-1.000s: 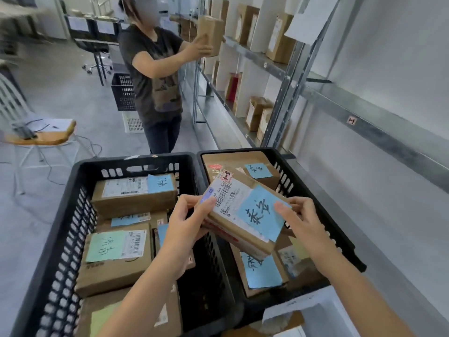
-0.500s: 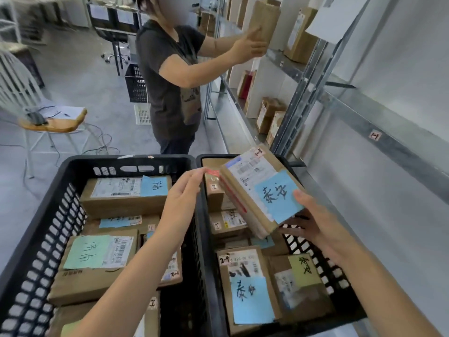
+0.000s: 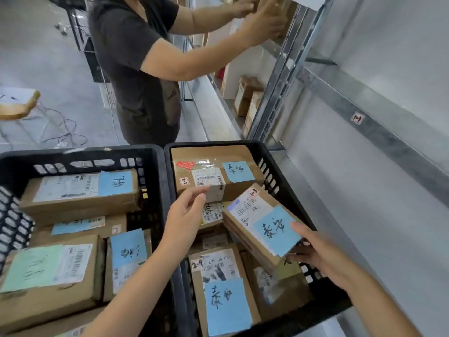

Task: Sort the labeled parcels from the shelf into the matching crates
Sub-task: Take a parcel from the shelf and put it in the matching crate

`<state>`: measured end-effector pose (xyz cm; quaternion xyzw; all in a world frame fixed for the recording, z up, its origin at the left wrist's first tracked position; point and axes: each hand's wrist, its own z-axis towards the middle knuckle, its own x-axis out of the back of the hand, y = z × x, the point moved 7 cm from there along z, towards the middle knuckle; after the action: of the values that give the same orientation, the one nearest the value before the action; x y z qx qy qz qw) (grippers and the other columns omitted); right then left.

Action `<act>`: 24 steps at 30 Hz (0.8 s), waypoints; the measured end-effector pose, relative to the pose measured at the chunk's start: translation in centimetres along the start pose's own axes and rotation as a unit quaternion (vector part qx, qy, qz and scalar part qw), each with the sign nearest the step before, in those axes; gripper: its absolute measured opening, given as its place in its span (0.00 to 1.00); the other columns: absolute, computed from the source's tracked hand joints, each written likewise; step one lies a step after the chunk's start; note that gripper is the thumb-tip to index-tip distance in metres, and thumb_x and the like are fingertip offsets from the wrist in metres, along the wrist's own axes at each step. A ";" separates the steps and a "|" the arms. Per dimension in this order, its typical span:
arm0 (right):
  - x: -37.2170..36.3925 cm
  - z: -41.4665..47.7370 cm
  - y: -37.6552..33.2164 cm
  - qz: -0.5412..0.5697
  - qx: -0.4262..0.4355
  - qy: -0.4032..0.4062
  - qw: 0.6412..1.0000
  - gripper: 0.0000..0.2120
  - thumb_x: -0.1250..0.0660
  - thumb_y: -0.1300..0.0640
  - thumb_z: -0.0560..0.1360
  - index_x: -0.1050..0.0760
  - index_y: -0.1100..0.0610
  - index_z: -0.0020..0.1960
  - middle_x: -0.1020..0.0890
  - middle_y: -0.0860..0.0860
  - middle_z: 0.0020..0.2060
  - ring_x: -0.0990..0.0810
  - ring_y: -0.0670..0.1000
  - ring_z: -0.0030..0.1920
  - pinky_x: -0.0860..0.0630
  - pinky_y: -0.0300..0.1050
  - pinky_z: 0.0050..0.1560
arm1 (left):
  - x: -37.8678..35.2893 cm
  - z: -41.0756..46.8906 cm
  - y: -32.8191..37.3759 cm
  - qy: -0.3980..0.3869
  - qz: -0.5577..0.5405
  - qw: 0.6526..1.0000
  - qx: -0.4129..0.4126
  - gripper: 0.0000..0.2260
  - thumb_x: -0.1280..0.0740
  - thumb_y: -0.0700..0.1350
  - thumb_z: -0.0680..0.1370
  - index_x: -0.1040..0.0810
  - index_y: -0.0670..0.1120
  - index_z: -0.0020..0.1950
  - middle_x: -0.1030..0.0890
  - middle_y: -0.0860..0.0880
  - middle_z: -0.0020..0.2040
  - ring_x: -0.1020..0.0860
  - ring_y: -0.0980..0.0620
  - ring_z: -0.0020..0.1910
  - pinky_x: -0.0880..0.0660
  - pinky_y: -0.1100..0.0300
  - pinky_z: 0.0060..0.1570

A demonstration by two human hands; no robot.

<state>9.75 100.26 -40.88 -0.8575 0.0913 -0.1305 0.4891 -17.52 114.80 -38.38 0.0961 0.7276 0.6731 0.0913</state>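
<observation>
A cardboard parcel [image 3: 257,222] with a blue handwritten note lies tilted inside the right black crate [image 3: 286,188], on top of other parcels. My right hand [image 3: 315,254] grips its near right corner, thumb on the blue note and fingers underneath. My left hand [image 3: 184,215] hovers over the crate's left part with relaxed fingers, holding nothing. The left black crate [image 3: 80,156] holds several parcels with blue and green notes. The metal shelf [image 3: 364,110] runs along the right.
Another person [image 3: 136,69] stands just beyond the crates, both arms raised to a box on the upper shelf. More boxes [image 3: 247,98] stand on the lower shelf. A chair [image 3: 17,105] and cables lie on the floor at left.
The parcel came down from above the crates into the right crate. My left hand let go of it and my right hand alone keeps it. The other person stepped closer.
</observation>
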 end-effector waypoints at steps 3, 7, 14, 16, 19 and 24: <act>-0.6 1.8 -0.9 -0.048 0.009 -0.023 0.999 0.26 0.27 0.34 0.66 0.16 0.49 0.57 0.13 0.54 0.51 0.14 0.53 0.51 0.18 0.42 0.47 | 0.6 0.0 -0.9 0.028 -0.009 1.000 0.007 0.11 0.39 0.44 0.83 0.20 0.55 0.59 0.19 0.60 0.57 0.23 0.64 0.59 0.25 0.60 0.60; -1.9 4.8 -2.8 -0.107 0.019 -0.044 0.993 0.32 0.27 0.34 0.65 0.20 0.55 0.60 0.13 0.54 0.50 0.15 0.52 0.52 0.20 0.37 0.45 | 1.1 0.3 -0.7 0.037 -0.007 0.999 -0.017 0.11 0.39 0.41 0.83 0.19 0.53 0.58 0.17 0.59 0.53 0.22 0.69 0.52 0.25 0.73 0.46; -4.8 8.6 -3.7 -0.122 0.009 -0.124 0.985 0.21 0.27 0.39 0.70 0.16 0.49 0.58 0.14 0.53 0.54 0.15 0.52 0.55 0.21 0.44 0.54 | 1.5 0.7 -0.9 0.051 -0.007 0.999 -0.015 0.11 0.40 0.41 0.83 0.20 0.51 0.57 0.16 0.61 0.49 0.19 0.66 0.49 0.25 0.73 0.40; -5.9 9.2 -3.5 -0.136 -0.002 -0.142 0.980 0.21 0.28 0.41 0.72 0.17 0.51 0.59 0.14 0.53 0.54 0.15 0.51 0.55 0.23 0.46 0.55 | 1.5 0.8 -1.2 0.053 -0.001 0.999 -0.008 0.11 0.40 0.42 0.83 0.20 0.53 0.58 0.17 0.58 0.52 0.19 0.63 0.51 0.22 0.67 0.45; -7.0 9.7 -2.9 -0.143 -0.025 -0.157 0.977 0.25 0.29 0.39 0.71 0.19 0.54 0.61 0.14 0.53 0.54 0.16 0.51 0.56 0.24 0.50 0.60 | 1.5 0.9 -1.2 0.055 0.022 0.998 -0.004 0.11 0.39 0.43 0.83 0.20 0.54 0.58 0.18 0.59 0.55 0.21 0.64 0.54 0.24 0.63 0.51; -8.9 9.4 -2.2 -0.183 -0.025 -0.158 0.970 0.26 0.29 0.33 0.69 0.19 0.49 0.59 0.14 0.48 0.53 0.16 0.50 0.56 0.26 0.52 0.66 | 1.3 1.1 -1.2 0.054 0.067 0.996 -0.002 0.10 0.39 0.44 0.83 0.21 0.55 0.58 0.18 0.58 0.51 0.20 0.58 0.47 0.21 0.60 0.42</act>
<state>4.28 111.59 -44.75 -0.8813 -0.1424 -0.0789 0.4436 -18.52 116.09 -39.66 0.1082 0.7221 0.6833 0.0064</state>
